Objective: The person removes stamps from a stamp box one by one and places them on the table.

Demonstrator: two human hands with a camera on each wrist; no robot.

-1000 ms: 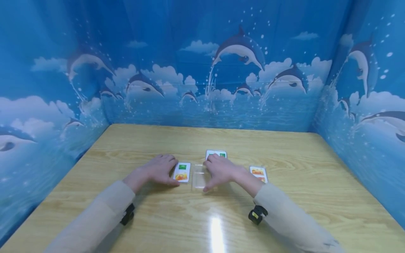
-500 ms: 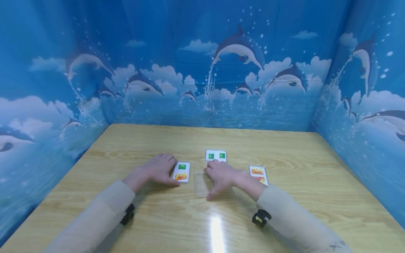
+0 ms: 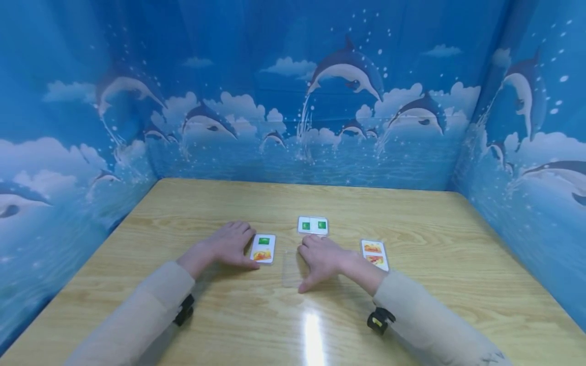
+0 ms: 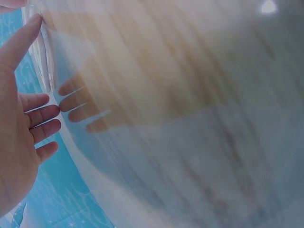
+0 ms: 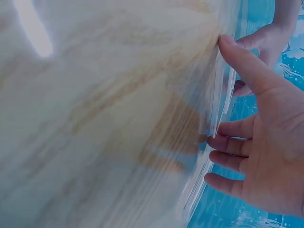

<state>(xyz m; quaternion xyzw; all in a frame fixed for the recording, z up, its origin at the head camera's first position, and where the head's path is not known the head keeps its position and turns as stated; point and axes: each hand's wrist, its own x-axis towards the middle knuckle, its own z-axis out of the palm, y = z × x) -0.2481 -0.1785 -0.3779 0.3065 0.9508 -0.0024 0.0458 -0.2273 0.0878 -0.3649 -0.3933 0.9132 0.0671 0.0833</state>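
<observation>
My left hand [image 3: 229, 245] lies at the left side of a white picture card [image 3: 263, 248] with a green square above an orange picture. Its thumb and forefinger span the card's near and far ends; the left wrist view shows the thumb [image 4: 34, 23] against a thin clear edge. A transparent plate [image 3: 290, 269], flat on the table, is between the thumb and fingers of my right hand [image 3: 322, 258], which partly covers it. In the right wrist view, the right thumb [image 5: 228, 45] and forefinger meet the ends of a thin clear edge.
Behind my right hand lies a card with two green squares [image 3: 313, 225]. Another, with two orange pictures [image 3: 374, 254], is right of it, near the right forearm. The wooden table [image 3: 220, 198] ends at blue dolphin curtains [image 3: 256, 162] at the back and sides.
My right hand has drawn the transparent plate a little towards me, uncovering the card with two green squares. The left hand and its card stay in place.
</observation>
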